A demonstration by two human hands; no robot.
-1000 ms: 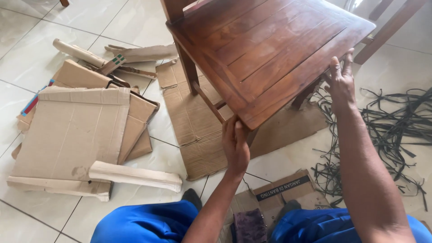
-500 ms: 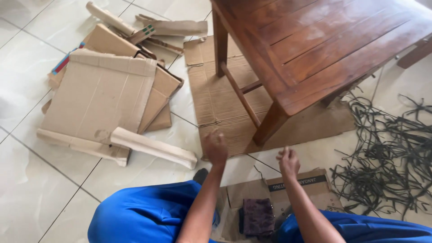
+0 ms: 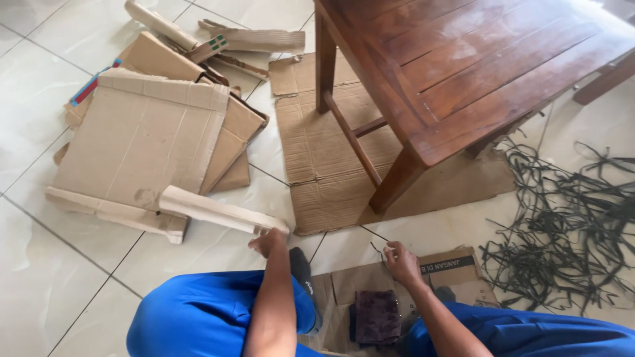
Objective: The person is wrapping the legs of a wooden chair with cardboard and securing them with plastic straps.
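- Left hand (image 3: 268, 242): lowered from the chair's near corner, where it rested a second ago. It now sits at the near end of the folded cardboard strip (image 3: 221, 211), fingers curled and touching that end. Whether it grips the strip cannot be told.
- Right hand (image 3: 401, 262): withdrawn from the far right edge of the seat. It now hovers low over the flat cardboard piece (image 3: 456, 268) between the knees, fingers narrowed into a pinch. A thin dark strand (image 3: 374, 233) runs away from the fingertips across the tile; actual contact cannot be confirmed.
- Wooden chair (image 3: 463, 73): released by both hands. It stands on the cardboard sheet (image 3: 317, 152), far and right of the hands.
- Implication: handling of the chair has ended for now; attention has shifted to the loose packing material on the floor.
- Surroundings: stacked cardboard panels (image 3: 142, 135) lie at left; a tangle of dark strapping (image 3: 562, 225) lies at right; a dark purple cloth (image 3: 374, 317) lies nearest, between the blue-clad legs.
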